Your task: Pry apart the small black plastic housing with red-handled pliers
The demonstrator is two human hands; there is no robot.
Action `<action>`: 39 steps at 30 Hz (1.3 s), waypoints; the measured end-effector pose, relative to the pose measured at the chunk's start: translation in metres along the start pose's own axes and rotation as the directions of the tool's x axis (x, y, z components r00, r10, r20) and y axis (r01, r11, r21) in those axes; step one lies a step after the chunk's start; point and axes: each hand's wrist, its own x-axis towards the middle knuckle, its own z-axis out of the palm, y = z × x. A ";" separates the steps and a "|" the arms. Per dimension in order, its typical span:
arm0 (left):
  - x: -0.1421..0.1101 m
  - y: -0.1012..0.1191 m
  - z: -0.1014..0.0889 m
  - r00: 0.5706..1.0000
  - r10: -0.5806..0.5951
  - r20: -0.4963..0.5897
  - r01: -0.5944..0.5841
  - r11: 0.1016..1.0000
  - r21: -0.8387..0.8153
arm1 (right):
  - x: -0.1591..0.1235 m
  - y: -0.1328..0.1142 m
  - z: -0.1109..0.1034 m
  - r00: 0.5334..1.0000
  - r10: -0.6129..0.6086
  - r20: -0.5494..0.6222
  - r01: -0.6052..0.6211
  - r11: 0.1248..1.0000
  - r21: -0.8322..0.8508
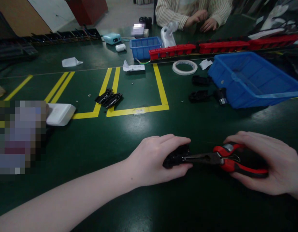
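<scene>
My left hand (160, 158) is closed around a small black plastic part (174, 158), pressing it between thumb and fingers just above the dark green table. Red-and-black long-nose pliers (217, 158) are gripped by their handles in my right hand (267, 164). Their jaws point left, with the tips at the part's right end. Whether the tips pinch something inside the part I cannot tell. Beyond my hands, similar black parts (109, 99) lie side by side on the yellow tape. More loose black parts (199, 95) rest at the right, beside a big blue bin (257, 101).
A tape roll (175, 68) and a small blue basket (146, 50) stand farther back. Red strips (223, 47) run along the table's middle. A white case (60, 117) lies at the left. Across the table sits a person with striped sleeves (168, 14).
</scene>
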 end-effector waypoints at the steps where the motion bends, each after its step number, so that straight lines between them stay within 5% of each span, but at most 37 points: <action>1: 0.000 0.000 0.000 1.000 0.007 -0.017 -0.007 1.000 0.000 | 0.000 0.000 0.000 1.000 0.008 0.001 -0.008 1.000 0.008; 5: 0.001 0.001 -0.002 1.000 0.014 -0.020 -0.015 0.999 -0.030 | -0.001 0.001 0.000 1.000 0.003 -0.003 -0.003 1.000 0.030; 14: 0.009 0.002 -0.009 0.973 -0.081 0.217 0.110 0.986 -0.125 | -0.001 0.009 -0.003 0.999 -0.050 -0.005 0.051 0.998 0.027; 39: 0.010 0.002 -0.008 0.966 -0.122 0.230 0.122 0.992 0.014 | -0.003 0.013 0.001 0.998 -0.060 0.013 0.060 0.998 -0.021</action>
